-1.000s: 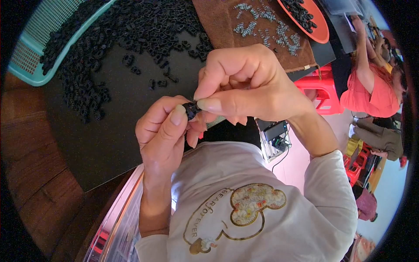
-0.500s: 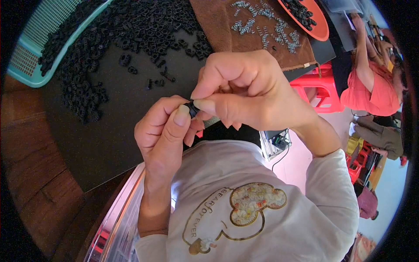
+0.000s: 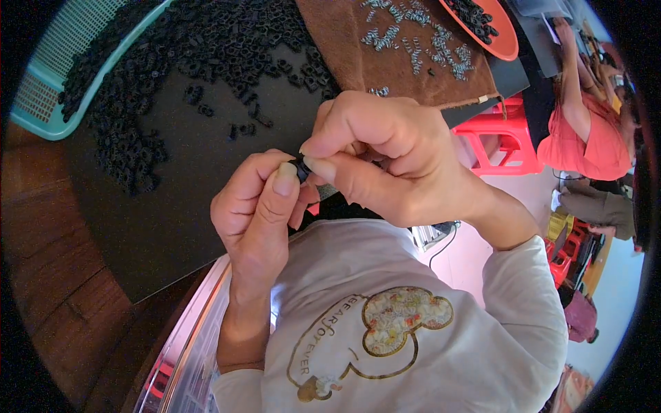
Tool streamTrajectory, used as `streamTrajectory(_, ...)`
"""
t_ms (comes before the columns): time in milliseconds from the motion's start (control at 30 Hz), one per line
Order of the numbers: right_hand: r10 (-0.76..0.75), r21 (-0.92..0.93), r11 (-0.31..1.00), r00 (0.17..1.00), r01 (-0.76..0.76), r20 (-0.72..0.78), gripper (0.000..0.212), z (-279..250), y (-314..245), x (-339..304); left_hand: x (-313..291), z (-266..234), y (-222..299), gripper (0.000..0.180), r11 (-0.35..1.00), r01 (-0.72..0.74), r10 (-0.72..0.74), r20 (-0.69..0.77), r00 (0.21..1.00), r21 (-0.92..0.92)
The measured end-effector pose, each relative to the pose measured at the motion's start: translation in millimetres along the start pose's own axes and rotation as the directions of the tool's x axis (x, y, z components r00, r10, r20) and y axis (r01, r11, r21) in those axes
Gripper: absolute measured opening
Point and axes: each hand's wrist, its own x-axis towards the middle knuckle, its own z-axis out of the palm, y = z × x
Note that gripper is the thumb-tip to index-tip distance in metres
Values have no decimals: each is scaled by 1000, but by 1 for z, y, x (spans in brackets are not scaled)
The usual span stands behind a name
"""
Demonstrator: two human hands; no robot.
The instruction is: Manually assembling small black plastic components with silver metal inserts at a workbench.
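Observation:
A small black plastic part is pinched between both hands just in front of my chest. My left hand grips it from the left with thumb and forefinger. On its right side, the thumb and forefinger of my right hand close on it as well. My fingertips cover most of the part, so its full shape is hidden. Beyond my hands, a large pile of small black plastic parts spreads over the dark mat. Small metal springs lie scattered on a brown cloth.
A teal plastic basket lies at the far left, black parts against its rim. At the far right, an orange dish holds black parts. A red stool stands to the right. Another person in a red top sits beyond it.
My right hand has shifted slightly downward, its other fingers curling in more, and a few springs on the cloth beside it now show. Both hands keep their pinch on the black part.

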Motion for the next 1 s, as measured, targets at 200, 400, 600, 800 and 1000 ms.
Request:
streamTrajectory(200,-16,-119,993,998,23,61,5,-8,-6,5,1,0,1,20,1000,-9,9,29,1000,2)
streamTrajectory(400,112,-4,994,993,-112,-23,4,-1,-10,5,0,-1,1,22,999,-26,25,46,999,26)
streamTrajectory(600,203,116,974,978,-196,-47,5,2,-13,5,0,3,4,22,998,-40,39,25,999,58)
streamTrajectory(800,-99,-196,975,993,110,63,6,-4,-8,5,0,2,4,19,999,-33,32,29,999,34)
streamTrajectory(1000,11,-98,995,999,-8,31,6,-2,-9,1,-2,0,0,20,996,-83,80,51,995,46)
